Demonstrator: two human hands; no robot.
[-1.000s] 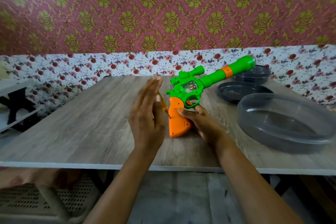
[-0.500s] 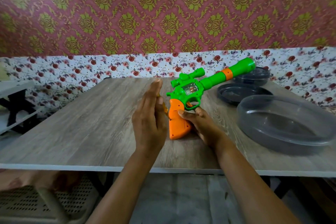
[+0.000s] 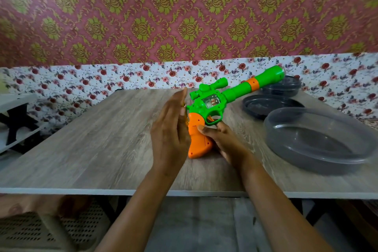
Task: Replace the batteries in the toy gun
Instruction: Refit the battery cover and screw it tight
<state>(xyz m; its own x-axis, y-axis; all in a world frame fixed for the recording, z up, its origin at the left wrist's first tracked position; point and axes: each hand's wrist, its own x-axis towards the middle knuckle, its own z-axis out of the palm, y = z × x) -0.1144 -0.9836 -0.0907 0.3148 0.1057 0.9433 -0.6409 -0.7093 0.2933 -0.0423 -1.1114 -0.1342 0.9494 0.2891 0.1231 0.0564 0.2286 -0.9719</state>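
Two hands on the job here, and honestly not much has changed over the last second. The toy gun [image 3: 216, 106] sits a touch higher in view than before, but the pose is the same: orange handle [image 3: 197, 141] butt-down on the surface [image 3: 98, 141], green barrel angled up and away to the right.

The right hand [image 3: 225, 141] is wrapped around the handle from behind, thumb pressed on its near face, so that one is closed on the gun. The left hand [image 3: 170, 129] stands flat, fingers straight and together, palm toward the handle. Something thin and yellowish [image 3: 185, 116] peeks out between palm and gun. My guess is a small screwdriver being worked against the handle, but it's mostly hidden, so I can't tell if that hand is really holding anything.

Since nothing has really moved, I'd say we're stuck on the same step: getting the battery cover open. No cover off yet, no batteries anywhere in sight.

Off to the right there's a big grey bowl [image 3: 319, 139], with a dark lid [image 3: 268, 106] and another dark container [image 3: 284, 88] behind it, all well apart from the hands.
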